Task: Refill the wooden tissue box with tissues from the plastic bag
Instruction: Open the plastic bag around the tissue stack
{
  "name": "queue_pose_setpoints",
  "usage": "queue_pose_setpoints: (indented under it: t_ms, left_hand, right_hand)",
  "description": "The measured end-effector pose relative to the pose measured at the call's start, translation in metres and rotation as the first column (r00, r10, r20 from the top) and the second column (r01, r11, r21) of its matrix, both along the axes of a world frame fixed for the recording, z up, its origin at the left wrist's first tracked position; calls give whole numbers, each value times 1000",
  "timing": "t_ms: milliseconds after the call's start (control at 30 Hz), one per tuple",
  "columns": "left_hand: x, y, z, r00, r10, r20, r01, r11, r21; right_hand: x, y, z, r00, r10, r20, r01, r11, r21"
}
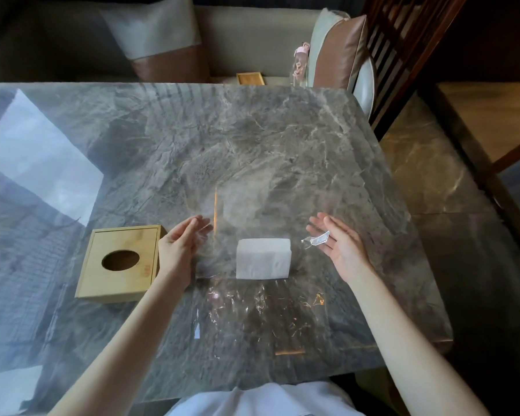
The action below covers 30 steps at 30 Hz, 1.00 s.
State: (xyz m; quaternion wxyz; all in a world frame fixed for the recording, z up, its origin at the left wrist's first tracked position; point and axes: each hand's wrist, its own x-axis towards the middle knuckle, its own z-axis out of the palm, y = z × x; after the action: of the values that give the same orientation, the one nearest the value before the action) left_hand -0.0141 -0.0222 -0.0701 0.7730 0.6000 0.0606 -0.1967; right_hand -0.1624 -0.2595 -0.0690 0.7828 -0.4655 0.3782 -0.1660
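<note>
On the marble bench (pixel 252 139), open empty hands (pixel 177 247) (pixel 339 250) should close squarely around the tissue stack (pixel 263 259), clear of the plastic bag (pixel 261 310).

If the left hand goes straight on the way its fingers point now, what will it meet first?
The left hand points away from the person, slightly rightward. Only the bare grey marble table lies ahead; the way looks free. The white tissue stack sits to its right, though depth is uncertain.
</note>
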Motion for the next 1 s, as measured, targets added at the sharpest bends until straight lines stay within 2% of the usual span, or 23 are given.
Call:
queue_pose_setpoints:
  t_ms: [267, 400, 567, 667, 800, 1000]
  left_hand:
    - [23, -15, -8, 999, -16, -42, 19, 996, 92]
    - [34, -20, -14, 995, -36, -90, 50, 987, 154]
    - [32, -11, -35, 987, -101, -123, 134, 944, 302]
    - [25, -5, -42, 982, -115, -152, 160, 931, 329]
    - [17, -1, -43, 974, -157, -164, 206, 913, 352]
    - [11, -1, -41, 981, -121, -149, 165, 929, 331]
  right_hand:
    - [23, -14, -2, 994, 66, -92, -71, 996, -51]
    - [37, -20, -9, 990, 73, -120, -71, 997, 21]
    - [35, -19, -25, 962, 78, -262, -76, 997, 16]
    - [26, -12, -31, 935, 141, -326, -145, 989, 12]
    - [15, -3, -37, 933, 165, -321, -159, 986, 43]
    - [7, -3, -37, 954, 126, -273, -110, 991, 75]
